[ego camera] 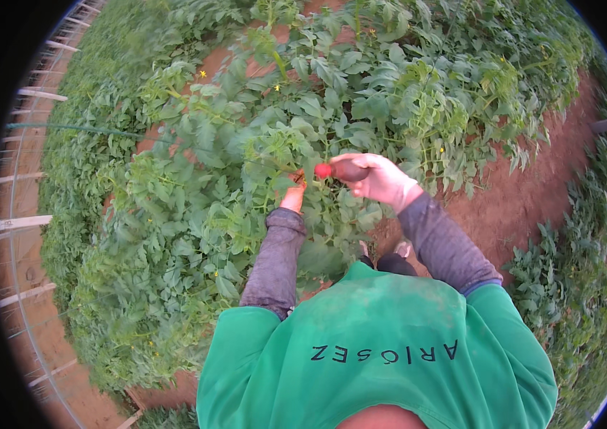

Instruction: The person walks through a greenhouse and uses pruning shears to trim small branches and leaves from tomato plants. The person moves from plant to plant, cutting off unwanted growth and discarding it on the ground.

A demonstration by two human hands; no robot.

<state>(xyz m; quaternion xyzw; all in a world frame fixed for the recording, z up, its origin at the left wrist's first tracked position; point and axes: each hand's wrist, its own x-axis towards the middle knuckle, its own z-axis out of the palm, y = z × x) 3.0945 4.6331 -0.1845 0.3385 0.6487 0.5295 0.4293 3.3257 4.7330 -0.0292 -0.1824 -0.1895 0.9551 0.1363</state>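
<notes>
A small dark reddish bottle (pixel 350 170) with a bright red cap or tip lies sideways in my right hand (pixel 378 179), its red end pointing left. Just left of that tip, my left hand (pixel 296 190) reaches in among the leaves of a tomato plant (pixel 282 147); its fingers are partly hidden by foliage and seem to be at a stem or flower cluster, though what they hold is unclear. Small yellow flowers (pixel 277 88) show on the plants around. Both forearms wear dark grey sleeves below a green shirt.
Dense tomato rows surround me, with bare reddish soil (pixel 517 187) on the right between rows. A green string (pixel 78 128) crosses the plants at the left. Wooden stakes (pixel 22 223) and a wire stand along the far left. My feet (pixel 403 249) are on the soil below.
</notes>
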